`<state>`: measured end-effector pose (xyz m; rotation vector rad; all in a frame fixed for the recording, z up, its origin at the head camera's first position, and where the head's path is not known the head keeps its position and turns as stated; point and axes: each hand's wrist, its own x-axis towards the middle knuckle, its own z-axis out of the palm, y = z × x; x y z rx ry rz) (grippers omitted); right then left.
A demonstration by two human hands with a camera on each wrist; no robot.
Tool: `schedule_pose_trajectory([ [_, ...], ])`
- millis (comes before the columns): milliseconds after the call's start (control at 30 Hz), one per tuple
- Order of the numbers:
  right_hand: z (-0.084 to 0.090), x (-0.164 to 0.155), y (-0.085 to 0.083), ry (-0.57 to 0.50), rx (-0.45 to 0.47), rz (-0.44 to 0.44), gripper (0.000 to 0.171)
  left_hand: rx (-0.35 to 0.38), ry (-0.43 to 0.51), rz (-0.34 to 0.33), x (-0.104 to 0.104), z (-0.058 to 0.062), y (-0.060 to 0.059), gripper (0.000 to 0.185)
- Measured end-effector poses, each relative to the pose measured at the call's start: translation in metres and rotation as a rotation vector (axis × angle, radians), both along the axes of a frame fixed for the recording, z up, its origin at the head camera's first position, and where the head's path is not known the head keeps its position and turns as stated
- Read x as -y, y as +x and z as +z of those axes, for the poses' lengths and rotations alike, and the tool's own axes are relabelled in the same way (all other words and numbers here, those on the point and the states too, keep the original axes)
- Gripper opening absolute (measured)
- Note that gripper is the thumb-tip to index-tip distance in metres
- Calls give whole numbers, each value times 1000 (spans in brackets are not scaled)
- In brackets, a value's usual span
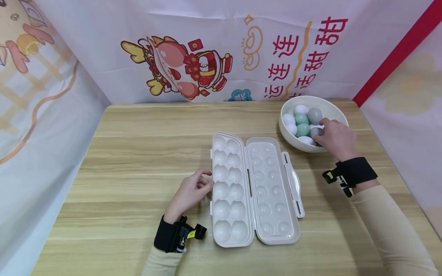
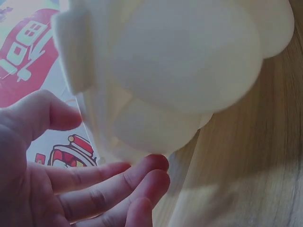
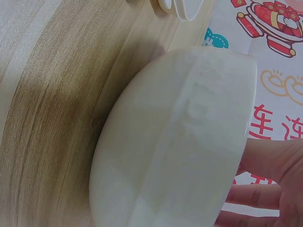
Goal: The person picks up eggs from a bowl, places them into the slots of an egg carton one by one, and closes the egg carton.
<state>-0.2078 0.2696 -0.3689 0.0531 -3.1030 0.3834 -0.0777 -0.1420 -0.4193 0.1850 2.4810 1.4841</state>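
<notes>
In the head view my right hand (image 1: 336, 138) reaches over the near right rim of a cream bowl (image 1: 288, 142) that holds white, green and grey eggs. Its thumb and fingers pinch a grey egg (image 1: 315, 132) at the bowl's right side; the bowl's wall (image 3: 170, 137) hides the fingertips in the right wrist view. My left hand (image 1: 191, 191) rests at the left edge of a white egg box (image 1: 251, 226), which lies unfolded with its cups bare. In the left wrist view its loosely bent fingers (image 2: 94, 201) touch the underside of the cups, the thumb near the rim.
The egg box's lid half (image 1: 272, 191) lies to the right of its cup half, with a white handle (image 1: 293, 184) along its outer side. All stands on a wood-grain table (image 1: 138, 153). A printed white cloth (image 1: 221, 23) hangs behind the table.
</notes>
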Motion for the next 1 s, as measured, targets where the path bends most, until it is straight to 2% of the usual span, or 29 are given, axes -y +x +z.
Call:
schedule_pose_trajectory([
  [233,-1,-1,0,-7,0,11,39,87,73,22,5,-6,-1,30],
  [533,-1,-2,-1,0,-7,16,36,133,125,27,11,-12,-4,30],
  [633,-2,-1,-1,-2,-1,15,37,153,157,14,12,-14,-4,31],
  [833,-3,-2,-1,-4,-1,12,37,208,300,-40,7,-17,-3,35],
  [1000,-4,-2,0,-8,-7,14,37,228,332,-45,0,-21,0,39],
])
